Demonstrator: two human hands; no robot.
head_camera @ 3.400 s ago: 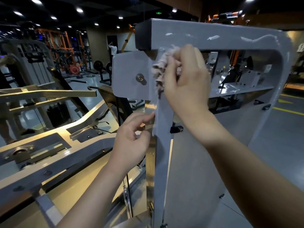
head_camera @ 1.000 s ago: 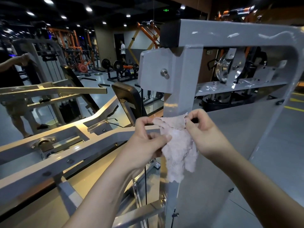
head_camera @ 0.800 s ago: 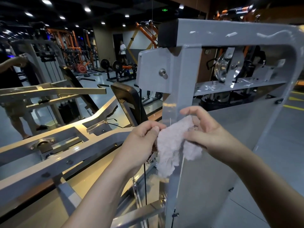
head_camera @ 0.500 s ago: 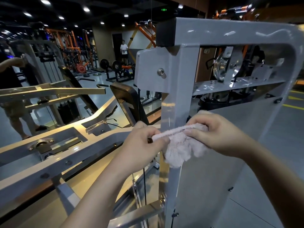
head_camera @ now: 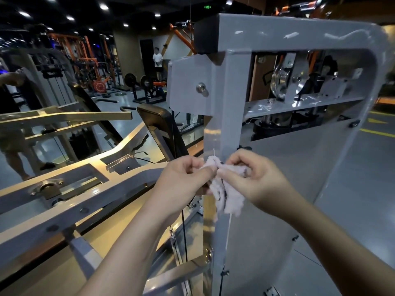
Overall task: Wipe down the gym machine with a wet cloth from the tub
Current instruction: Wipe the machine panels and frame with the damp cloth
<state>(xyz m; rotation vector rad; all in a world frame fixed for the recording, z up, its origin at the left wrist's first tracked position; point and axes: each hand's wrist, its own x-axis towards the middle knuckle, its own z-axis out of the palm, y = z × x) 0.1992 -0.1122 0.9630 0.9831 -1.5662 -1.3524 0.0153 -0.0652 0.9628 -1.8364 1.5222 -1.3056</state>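
Observation:
A pale pink, frayed cloth hangs bunched between both my hands, in front of the grey upright post of the gym machine. My left hand pinches the cloth's upper left edge with thumb and fingers. My right hand grips its upper right part, thumb pressed against the fold. A loose thread trails down from the cloth. The machine's grey top beam runs to the right above, with pale smears on it. The tub is not in view.
A grey angled lever arm of the machine runs across the lower left. A black padded backrest stands behind my left hand. Pulleys sit inside the frame. A mirror at the left reflects other gym equipment, and a person stands far back.
The cloth came off the top of the post and down to mid-height. Both hands have since spread, folded and bunched it; now my hands are closer together with the cloth gathered narrower.

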